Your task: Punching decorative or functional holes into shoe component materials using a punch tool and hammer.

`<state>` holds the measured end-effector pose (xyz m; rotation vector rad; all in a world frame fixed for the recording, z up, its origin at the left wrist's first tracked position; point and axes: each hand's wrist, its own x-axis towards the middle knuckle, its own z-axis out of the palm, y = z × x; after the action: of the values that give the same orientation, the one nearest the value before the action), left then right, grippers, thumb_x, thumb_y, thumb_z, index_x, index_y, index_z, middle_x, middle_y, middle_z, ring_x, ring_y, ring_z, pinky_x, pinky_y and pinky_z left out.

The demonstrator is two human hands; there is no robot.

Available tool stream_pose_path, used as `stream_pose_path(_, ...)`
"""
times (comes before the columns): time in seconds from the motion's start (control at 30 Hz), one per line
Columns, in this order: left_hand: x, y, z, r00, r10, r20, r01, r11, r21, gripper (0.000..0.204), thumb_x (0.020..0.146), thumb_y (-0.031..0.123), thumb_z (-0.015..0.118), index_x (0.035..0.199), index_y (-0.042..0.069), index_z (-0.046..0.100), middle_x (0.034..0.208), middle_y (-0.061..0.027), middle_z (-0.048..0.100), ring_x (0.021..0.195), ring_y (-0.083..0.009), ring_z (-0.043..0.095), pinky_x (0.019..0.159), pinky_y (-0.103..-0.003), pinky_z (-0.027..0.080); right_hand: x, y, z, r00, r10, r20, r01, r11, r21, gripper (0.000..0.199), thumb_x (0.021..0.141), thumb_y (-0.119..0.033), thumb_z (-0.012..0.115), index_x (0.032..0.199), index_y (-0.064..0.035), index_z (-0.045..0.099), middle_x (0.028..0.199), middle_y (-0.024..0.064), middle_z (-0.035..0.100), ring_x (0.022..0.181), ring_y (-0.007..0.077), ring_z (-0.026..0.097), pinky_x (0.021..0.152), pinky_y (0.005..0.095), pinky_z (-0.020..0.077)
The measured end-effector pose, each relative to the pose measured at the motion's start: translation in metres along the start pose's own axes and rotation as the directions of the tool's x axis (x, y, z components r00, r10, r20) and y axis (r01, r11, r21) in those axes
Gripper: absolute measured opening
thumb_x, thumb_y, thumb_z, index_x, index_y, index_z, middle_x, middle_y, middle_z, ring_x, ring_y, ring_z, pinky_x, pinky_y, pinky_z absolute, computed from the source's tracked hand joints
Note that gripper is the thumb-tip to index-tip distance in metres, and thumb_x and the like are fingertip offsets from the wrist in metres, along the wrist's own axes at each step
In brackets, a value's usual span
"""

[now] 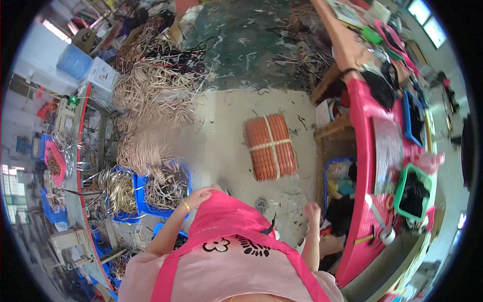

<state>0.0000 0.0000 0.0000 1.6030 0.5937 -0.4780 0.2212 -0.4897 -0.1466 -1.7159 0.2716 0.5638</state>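
Pink apron [226,221] hangs at the person's front, its top edge gripped by the left hand [197,197], fingers curled down onto the cloth; its long axis runs from that hand down toward the body. Right hand [312,210] is raised clear of the apron, loosely closed on nothing I can make out, and whether it pinches anything is too blurred to tell. Beyond and between the hands an orange ribbed bundle [270,146], strapped with a pale cross, lies on the floor. Just left of the left hand, blue crates [146,201] hold wire coils. Right of the right hand runs a pink workbench [365,166], partly cut off by the rim.
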Motion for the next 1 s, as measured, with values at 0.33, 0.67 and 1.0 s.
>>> stream_pose_path(0.33, 0.175, 0.027, -0.345, 0.976, -0.216, -0.002, 0.164, 0.736, 0.657, 0.031, 0.078, 0.027, 0.054, 0.105, 0.011, 0.055, 0.095, -0.0122, 0.06, 0.09, -0.0251, 0.057, 0.075, -0.032, 0.045, 0.178, -0.183, 0.295, 0.984, 0.157, -0.08, -0.161, 0.986, -0.047, 0.016, 0.084, -0.011, 0.052, 0.09, 0.0002, 0.062, 0.084, 0.0027, 0.062, 0.067, 0.0171, 0.058, 0.062, 0.0291, 0.047)
stream_pose_path(0.67, 0.542, 0.349, -0.426, 0.923, 0.349, 0.16, -0.372, 0.711, 0.597, 0.04, 0.082, 0.021, 0.053, 0.119, 0.007, 0.049, 0.113, -0.0147, 0.055, 0.093, -0.0237, 0.058, 0.079, -0.033, 0.045, 0.243, -0.202, 0.322, 0.91, 0.412, -0.044, -0.413, 0.911, -0.009, 0.025, 0.078, -0.003, 0.055, 0.103, 0.004, 0.054, 0.078, 0.0074, 0.06, 0.059, 0.0175, 0.058, 0.052, 0.0269, 0.0485)
stream_pose_path(1.0, 0.756, 0.519, -0.51, 0.961, 0.125, 0.246, -0.244, 0.804, 0.543, 0.041, 0.082, 0.022, 0.054, 0.12, 0.008, 0.048, 0.1, -0.0153, 0.06, 0.084, -0.0238, 0.058, 0.076, -0.033, 0.045, 0.605, -0.539, 0.267, 0.975, -0.1, -0.198, 0.012, 0.915, -0.402, 0.02, 0.083, -0.018, 0.054, 0.084, 0.0006, 0.061, 0.067, 0.005, 0.058, 0.06, 0.0108, 0.052, 0.054, 0.0287, 0.0422)
